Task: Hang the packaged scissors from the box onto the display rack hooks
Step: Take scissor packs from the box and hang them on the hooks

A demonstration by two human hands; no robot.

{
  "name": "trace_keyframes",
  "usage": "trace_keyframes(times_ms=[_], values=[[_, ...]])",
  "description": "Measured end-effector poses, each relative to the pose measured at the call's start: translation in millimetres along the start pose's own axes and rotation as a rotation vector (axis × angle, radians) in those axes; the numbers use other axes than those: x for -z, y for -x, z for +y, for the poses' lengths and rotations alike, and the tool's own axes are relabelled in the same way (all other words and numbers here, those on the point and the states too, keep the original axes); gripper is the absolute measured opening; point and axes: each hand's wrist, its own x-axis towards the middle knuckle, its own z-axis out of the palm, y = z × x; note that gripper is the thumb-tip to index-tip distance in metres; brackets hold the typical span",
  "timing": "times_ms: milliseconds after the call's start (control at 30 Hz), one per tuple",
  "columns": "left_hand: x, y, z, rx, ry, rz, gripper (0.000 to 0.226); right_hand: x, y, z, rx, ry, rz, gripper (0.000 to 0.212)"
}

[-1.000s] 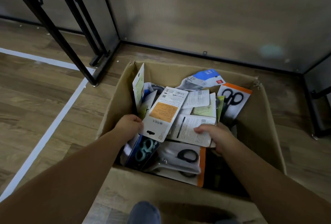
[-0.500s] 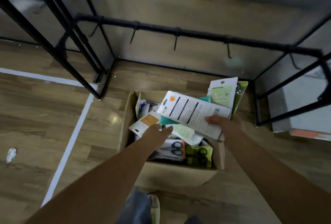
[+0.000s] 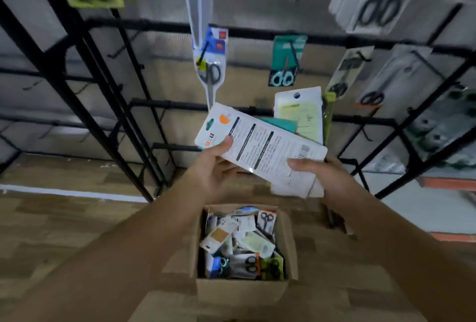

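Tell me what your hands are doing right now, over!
Left hand and right hand both grip the white scissors pack, more packs fanned behind it. Held above the box, not yet hung. Rack hooks ahead, nothing blocking.

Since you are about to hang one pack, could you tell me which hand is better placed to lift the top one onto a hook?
Probably the left hand: its thumb pinches the top white pack near its hang-hole end. The right hand grips the whole bundle at the bottom.
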Motion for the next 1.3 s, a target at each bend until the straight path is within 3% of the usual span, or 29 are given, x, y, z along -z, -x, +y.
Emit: trace_keyframes(times_ms=[200, 433, 667, 800, 900, 1000, 1100, 1300], values=[[-43, 30, 77, -0.208, -0.042, -0.179, 0.013, -11, 23, -81, 0.156, 0.075, -0.117, 0.041], [-85, 50, 112, -0.373, -0.024, -0.234, 0.022, -10, 35, -133, 0.242, 0.086, -0.249, 0.042], [-149, 64, 106, -0.481, -0.068, -0.192, 0.053, -7, 33, -163, 0.288, -0.044, -0.236, 0.044], [-173, 65, 102, -0.489, 0.099, -0.244, 0.054, -4, 32, -170, 0.38, -0.123, -0.177, 0.057], [-182, 64, 97, -0.455, 0.035, -0.276, 0.05, 0, 33, -173, 0.456, -0.149, -0.187, 0.069], [-193, 63, 95, -0.452, -0.022, -0.183, 0.059, 3, 32, -175, 0.454, -0.209, -0.189, 0.062], [-200, 59, 96, -0.454, 0.01, -0.017, 0.084, 4, 34, -178, 0.534, -0.198, -0.146, 0.051], [-199, 57, 94, -0.364, 0.151, -0.032, 0.075, 12, 34, -177, 0.677, -0.247, 0.055, 0.006]])
